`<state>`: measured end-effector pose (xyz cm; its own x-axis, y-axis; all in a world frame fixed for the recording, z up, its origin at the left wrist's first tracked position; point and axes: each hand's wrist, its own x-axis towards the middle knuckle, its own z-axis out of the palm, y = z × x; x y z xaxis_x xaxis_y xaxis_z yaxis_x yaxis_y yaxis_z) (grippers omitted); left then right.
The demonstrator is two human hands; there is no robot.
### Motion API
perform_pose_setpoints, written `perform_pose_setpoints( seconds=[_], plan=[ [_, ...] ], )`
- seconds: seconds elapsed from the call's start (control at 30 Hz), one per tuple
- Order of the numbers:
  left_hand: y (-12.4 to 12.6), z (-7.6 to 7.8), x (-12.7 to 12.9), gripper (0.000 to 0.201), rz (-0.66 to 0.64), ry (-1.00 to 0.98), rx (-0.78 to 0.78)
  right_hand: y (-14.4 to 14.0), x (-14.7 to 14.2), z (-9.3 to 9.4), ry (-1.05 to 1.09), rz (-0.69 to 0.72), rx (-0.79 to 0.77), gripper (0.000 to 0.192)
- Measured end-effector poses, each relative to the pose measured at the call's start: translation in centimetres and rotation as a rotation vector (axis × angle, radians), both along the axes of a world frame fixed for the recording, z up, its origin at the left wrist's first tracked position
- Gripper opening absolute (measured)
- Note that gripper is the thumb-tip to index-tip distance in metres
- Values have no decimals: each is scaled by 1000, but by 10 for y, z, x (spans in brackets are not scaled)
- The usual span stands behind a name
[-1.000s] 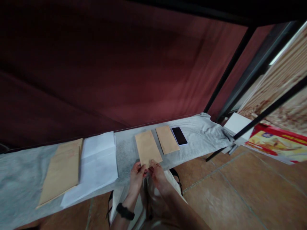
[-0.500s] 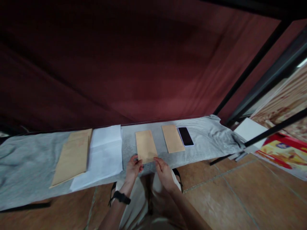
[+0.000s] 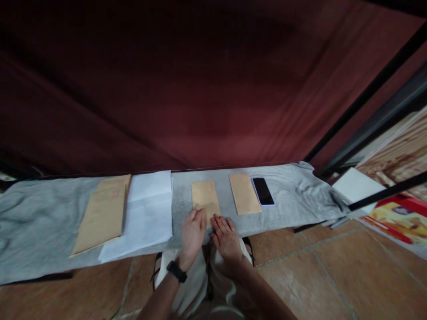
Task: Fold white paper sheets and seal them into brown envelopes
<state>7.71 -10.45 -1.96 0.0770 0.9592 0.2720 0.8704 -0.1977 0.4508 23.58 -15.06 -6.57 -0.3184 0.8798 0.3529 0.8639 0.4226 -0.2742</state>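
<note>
A small tan envelope [image 3: 205, 197] lies on the grey cloth [image 3: 40, 218] in front of me. My left hand [image 3: 192, 232], with a black watch on the wrist, lies flat on the envelope's near left corner, fingers spread. My right hand [image 3: 227, 235] rests palm down at the envelope's near right edge, fingers apart. Neither hand grips anything. A second small tan envelope [image 3: 244, 194] lies just to the right, with a black phone [image 3: 263, 191] beside it.
A white sheet of paper [image 3: 147, 211] and a stack of large tan envelopes [image 3: 102, 213] lie on the cloth to the left. A dark red curtain hangs behind. Black frame bars, a white board [image 3: 355, 186] and a red and yellow poster [image 3: 398, 220] stand at the right above the tiled floor.
My hands let go of the envelope's near edge and now lie flat on it. The envelope sits a little farther from me, and the view has tilted and shifted slightly.
</note>
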Motion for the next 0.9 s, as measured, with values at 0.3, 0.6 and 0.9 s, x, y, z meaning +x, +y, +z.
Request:
perform_pose_setpoints(
  seconds=[0.3,0.6,0.9],
  plan=[
    [76,-38,21,57,-236,280,-48,0,-3,2,49,-10,-9,50],
    [118,-30,22,58,-149,303,-110,0,-3,1,49,-24,-19,51],
    [134,-19,21,60,-144,299,-207,0,-3,2,20,-33,-37,53]
  ],
)
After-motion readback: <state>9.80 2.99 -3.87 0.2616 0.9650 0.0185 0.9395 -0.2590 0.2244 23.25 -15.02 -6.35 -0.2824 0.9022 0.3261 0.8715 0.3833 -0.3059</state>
